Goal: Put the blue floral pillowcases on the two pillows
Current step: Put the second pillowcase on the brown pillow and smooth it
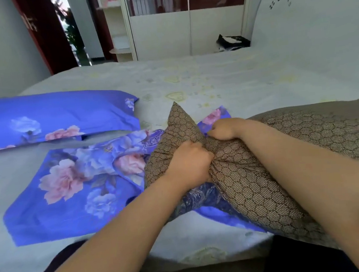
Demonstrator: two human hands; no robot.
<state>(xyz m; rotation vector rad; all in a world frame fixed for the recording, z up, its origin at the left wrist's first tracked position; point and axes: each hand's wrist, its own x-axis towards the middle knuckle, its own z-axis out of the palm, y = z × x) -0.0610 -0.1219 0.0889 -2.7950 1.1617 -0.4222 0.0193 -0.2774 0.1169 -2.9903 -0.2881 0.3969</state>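
Bed [212,76] fills most of the view, w/ a pale sheet printed in faint yellow-green shapes. White headboard [306,7] w/ dark flower marks stands at far right; a wardrobe [165,35] and an open doorway sit behind the bed.

Bare pillow [254,179] is the big brown one w/ a honeycomb net pattern, lying at right from the near edge of the bed toward the middle, 1 corner sticking up. A 2nd brown piece w/ the same pattern [325,127] lies just behind the right forearm; can't tell if it's part of the same pillow.

Covered pillow [53,118] lies at left, well apart from the hands: blue case, pink and white flowers, plump.

Loose pillowcase [70,188] lies flat in the middle-left, same blue w/ big pink peonies, its right end running under the bare pillow's bunched end.

Dark bundle [232,41] sits at the far side near the headboard.

Left hand [189,163] is clenched on a gathered fold of the bare pillow. Right hand [223,129] grips the pillow's edge just beyond, where blue cloth shows beside it.
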